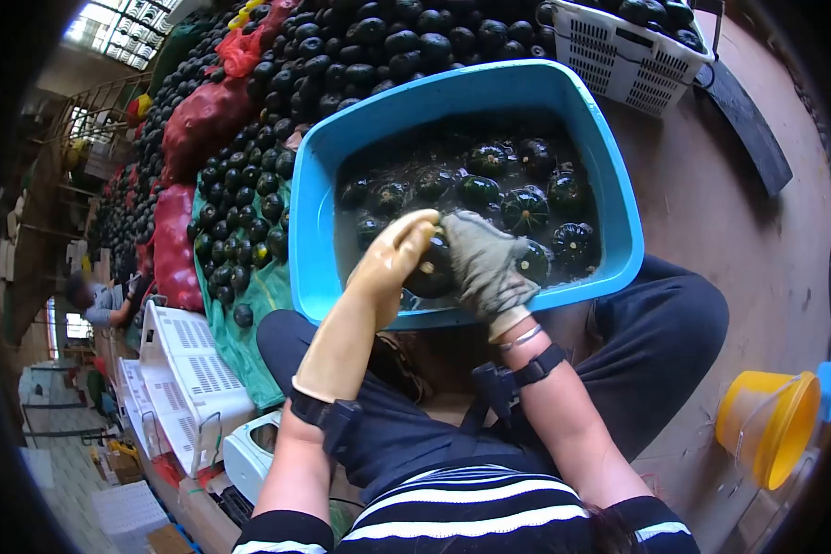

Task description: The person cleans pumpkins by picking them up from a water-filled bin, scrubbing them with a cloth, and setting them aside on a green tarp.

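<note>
A dark green, round squash (430,273) is held between my two hands at the near side of a blue tub (623,217). My left hand (392,254), in a long beige rubber glove, presses against the squash's left side. On its other side, my right hand (487,263) wears a grey-green fabric glove and curls over it; some of its fingers are hidden. Dark water fills the tub, and several more squashes (525,210) float or sit in it, wet and shiny.
Heaped dark squashes (351,60) lie behind the tub. Red mesh sacks (203,125) and a green sheet (240,346) are on the left, near white crates (194,379). A filled white crate (609,55) stands at the back right, a yellow bucket (766,425) at the right. Another person (106,300) is far left.
</note>
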Available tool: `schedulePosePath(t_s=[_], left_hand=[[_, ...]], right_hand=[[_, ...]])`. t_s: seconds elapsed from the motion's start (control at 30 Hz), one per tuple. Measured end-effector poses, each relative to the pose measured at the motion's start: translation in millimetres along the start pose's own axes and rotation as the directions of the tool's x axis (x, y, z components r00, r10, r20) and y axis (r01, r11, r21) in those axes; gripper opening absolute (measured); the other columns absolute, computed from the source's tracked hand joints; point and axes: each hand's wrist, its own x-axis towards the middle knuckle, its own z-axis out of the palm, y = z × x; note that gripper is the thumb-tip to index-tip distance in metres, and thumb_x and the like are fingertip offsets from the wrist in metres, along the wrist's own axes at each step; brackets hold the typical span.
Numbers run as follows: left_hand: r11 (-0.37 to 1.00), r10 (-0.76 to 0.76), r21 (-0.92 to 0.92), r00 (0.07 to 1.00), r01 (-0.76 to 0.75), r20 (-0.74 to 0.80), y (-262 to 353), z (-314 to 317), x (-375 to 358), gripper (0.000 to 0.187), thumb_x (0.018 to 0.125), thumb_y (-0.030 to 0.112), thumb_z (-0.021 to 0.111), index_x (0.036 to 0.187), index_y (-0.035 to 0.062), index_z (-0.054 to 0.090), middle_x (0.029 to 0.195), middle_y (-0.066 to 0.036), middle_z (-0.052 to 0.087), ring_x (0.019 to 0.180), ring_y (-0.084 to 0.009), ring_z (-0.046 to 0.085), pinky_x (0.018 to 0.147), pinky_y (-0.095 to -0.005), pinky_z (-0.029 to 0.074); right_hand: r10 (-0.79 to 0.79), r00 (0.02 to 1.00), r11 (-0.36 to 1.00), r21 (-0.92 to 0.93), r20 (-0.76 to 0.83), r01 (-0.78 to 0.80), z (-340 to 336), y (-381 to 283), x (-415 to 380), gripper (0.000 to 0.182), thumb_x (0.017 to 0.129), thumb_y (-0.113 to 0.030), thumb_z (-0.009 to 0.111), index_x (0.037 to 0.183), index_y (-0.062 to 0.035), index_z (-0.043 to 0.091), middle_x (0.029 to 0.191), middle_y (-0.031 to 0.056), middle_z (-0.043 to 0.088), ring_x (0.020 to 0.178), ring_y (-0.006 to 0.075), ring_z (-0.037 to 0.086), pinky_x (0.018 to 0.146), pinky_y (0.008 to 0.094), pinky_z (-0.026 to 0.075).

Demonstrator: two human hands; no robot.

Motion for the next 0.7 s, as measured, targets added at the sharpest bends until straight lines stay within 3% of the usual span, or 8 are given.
schedulePosePath(t_s=[0.07,0.1,0.2,0.3,0.43,0.53,0.6,0.7], left_hand=[[1.0,-0.005,-0.006,0.985,0.004,-0.171,-47.1,-6.0,40.5,0.039,0.113,0.038,0.054,0.127,0.0056,0.069,0.116,-0.003,0.073,0.11,-0.0155,0.064,0.096,-0.0342,0.05],[0.998,-0.04,0.03,0.961,0.05,-0.274,-38.5,6.9,37.5,0.041,0.113,0.04,0.051,0.124,0.0053,0.07,0.116,-0.003,0.073,0.107,-0.0155,0.064,0.096,-0.034,0.05],[0.976,0.124,0.213,0.919,-0.045,-0.374,-29.8,19.8,31.7,0.05,0.115,0.044,0.045,0.114,0.0019,0.072,0.107,-0.005,0.074,0.1,-0.0171,0.066,0.095,-0.0327,0.05],[0.991,0.057,-0.123,0.998,-0.055,0.018,10.3,20.1,31.5,0.057,0.115,0.044,0.043,0.102,-0.001,0.075,0.091,-0.011,0.075,0.084,-0.0169,0.069,0.081,-0.0301,0.055],[0.928,0.216,-0.273,0.964,-0.253,-0.157,-17.4,34.1,73.0,0.058,0.115,0.044,0.041,0.104,-0.0004,0.076,0.088,-0.012,0.077,0.078,-0.0186,0.071,0.074,-0.0308,0.056],[0.748,0.569,0.513,0.804,-0.422,-0.169,-5.4,31.4,54.7,0.048,0.114,0.039,0.047,0.123,-0.0014,0.071,0.086,-0.016,0.076,0.079,-0.0235,0.071,0.077,-0.0332,0.058],[0.598,0.47,0.759,0.88,-0.257,-0.072,-3.3,50.8,6.8,0.067,0.098,0.041,0.075,0.151,0.0043,0.055,0.14,-0.023,0.062,0.129,-0.035,0.061,0.114,-0.0385,0.045],[0.802,0.386,0.53,0.916,-0.276,-0.107,-12.3,52.5,-6.8,0.105,0.084,0.042,0.09,0.164,0.0057,0.032,0.157,-0.023,0.047,0.143,-0.0357,0.049,0.123,-0.0435,0.037]], right_hand=[[0.028,0.964,0.986,-0.166,0.263,0.016,-20.5,-30.7,3.9,0.03,0.084,-0.017,0.074,0.112,-0.0099,0.068,0.108,0.0135,0.069,0.107,0.0372,0.066,0.092,0.0426,0.054],[-0.213,0.977,0.976,-0.038,0.013,0.214,-10.6,-23.0,4.1,0.029,0.086,-0.017,0.073,0.113,-0.0098,0.067,0.11,0.015,0.068,0.11,0.0375,0.065,0.094,0.0429,0.053],[-0.255,0.966,0.942,0.218,-0.032,0.256,-27.2,-4.3,2.9,0.013,0.084,-0.018,0.07,0.093,-0.0099,0.068,0.092,0.0144,0.068,0.095,0.0342,0.069,0.085,0.0435,0.054],[-0.076,0.985,0.861,0.488,-0.158,0.145,-14.4,10.9,-17.3,0.077,0.061,-0.03,0.094,0.127,-0.0068,0.062,0.124,0.0165,0.065,0.114,0.0385,0.065,0.103,0.0441,0.052],[0.005,0.988,0.92,0.388,-0.152,0.055,-5.0,15.0,-24.5,0.12,0.056,-0.047,0.1,0.153,-0.0042,0.044,0.145,0.0195,0.058,0.135,0.0395,0.057,0.118,0.0456,0.045],[0.051,0.991,0.988,0.151,-0.123,-0.032,-3.6,17.3,-24.7,0.106,0.064,-0.043,0.095,0.15,-0.0026,0.048,0.144,0.0217,0.059,0.133,0.0403,0.057,0.119,0.0443,0.044],[0.17,0.973,0.967,0.216,-0.157,-0.134,19.5,42.0,-11.8,0.039,0.087,-0.027,0.074,0.118,-0.0058,0.068,0.119,0.0175,0.07,0.115,0.0362,0.064,0.1,0.0433,0.052],[0.212,0.973,0.961,0.202,-0.097,-0.189,20.2,39.3,-0.5,0.038,0.087,-0.028,0.072,0.119,-0.0081,0.07,0.112,0.0168,0.07,0.11,0.0345,0.066,0.096,0.0407,0.054]])
